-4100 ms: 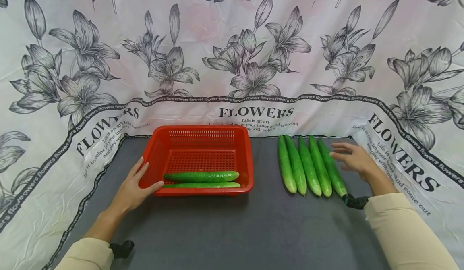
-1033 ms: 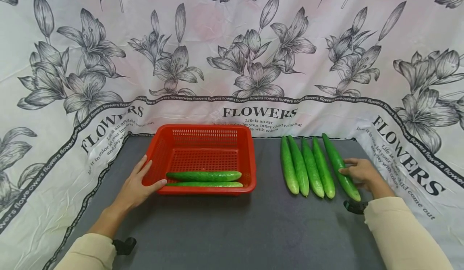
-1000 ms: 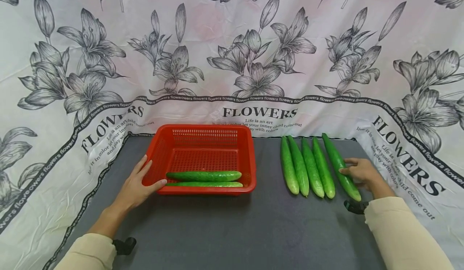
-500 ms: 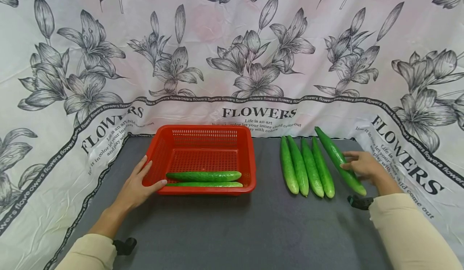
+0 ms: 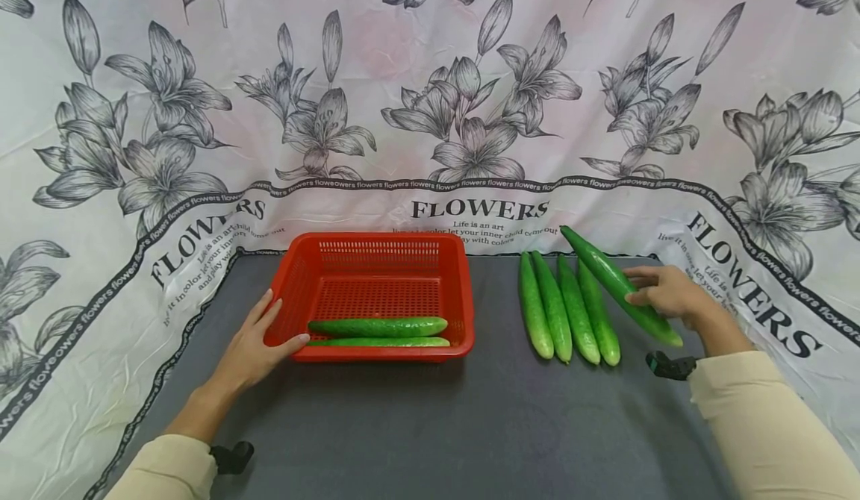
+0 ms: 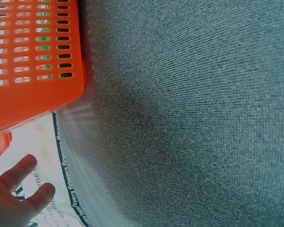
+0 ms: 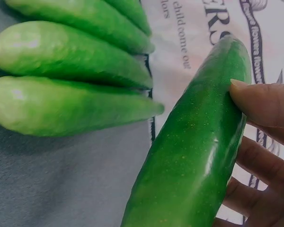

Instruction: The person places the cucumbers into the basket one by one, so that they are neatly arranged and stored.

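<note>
My right hand (image 5: 665, 291) grips a cucumber (image 5: 614, 280) around its middle. The cucumber is raised and tilted, its dark end pointing up and to the left. In the right wrist view, the thumb lies along one side of this cucumber (image 7: 194, 137) and the fingers are behind it. My left hand (image 5: 248, 358) rests at the near left corner of a red plastic basket (image 5: 463, 298), its fingers spread and fairly straight. Two cucumbers (image 5: 379, 327) lie crosswise in the basket, along its near wall. Several more cucumbers (image 5: 535, 313) lie side by side on the table, left of the right hand.
The grey tabletop (image 5: 430, 425) stretches in front of the basket. A white flower-printed cloth (image 5: 376, 60) hangs behind and along both sides. A black wrist device (image 5: 231, 457) sits below the left wrist, another one (image 5: 672, 366) by the right.
My right hand has taken hold of the rightmost cucumber and lifted it off the table, tilting its dark end up and leftward. The left hand and basket have stayed in place.
</note>
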Motion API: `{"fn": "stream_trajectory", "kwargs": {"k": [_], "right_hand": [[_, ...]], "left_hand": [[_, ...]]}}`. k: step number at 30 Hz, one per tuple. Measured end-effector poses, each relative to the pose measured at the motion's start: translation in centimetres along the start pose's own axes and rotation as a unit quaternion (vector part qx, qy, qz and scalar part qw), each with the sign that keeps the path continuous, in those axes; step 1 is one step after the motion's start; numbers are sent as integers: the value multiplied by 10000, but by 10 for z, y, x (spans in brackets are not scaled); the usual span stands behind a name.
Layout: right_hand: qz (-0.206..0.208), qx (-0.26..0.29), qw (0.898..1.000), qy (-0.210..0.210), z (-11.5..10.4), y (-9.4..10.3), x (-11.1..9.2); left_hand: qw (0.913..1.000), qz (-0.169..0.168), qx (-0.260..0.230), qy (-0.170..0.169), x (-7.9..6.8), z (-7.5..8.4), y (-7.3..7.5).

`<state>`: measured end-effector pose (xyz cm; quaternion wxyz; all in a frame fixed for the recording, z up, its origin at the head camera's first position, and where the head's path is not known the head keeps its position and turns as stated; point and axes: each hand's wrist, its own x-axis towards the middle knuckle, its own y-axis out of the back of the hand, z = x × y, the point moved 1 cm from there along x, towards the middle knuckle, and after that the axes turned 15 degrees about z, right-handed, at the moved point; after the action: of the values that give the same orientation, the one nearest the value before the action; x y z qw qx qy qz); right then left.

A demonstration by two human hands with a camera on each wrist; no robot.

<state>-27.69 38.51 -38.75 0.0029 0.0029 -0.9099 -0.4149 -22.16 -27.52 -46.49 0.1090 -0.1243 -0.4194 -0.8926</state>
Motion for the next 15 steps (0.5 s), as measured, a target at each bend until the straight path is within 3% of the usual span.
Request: {"fn": "stream_trajectory", "kwargs": {"k": [15], "right_hand": [[142,-186,9969,749,-50,9,-3]], "left_hand": [[10000,0,-6,-26,0,-1,0]]}}
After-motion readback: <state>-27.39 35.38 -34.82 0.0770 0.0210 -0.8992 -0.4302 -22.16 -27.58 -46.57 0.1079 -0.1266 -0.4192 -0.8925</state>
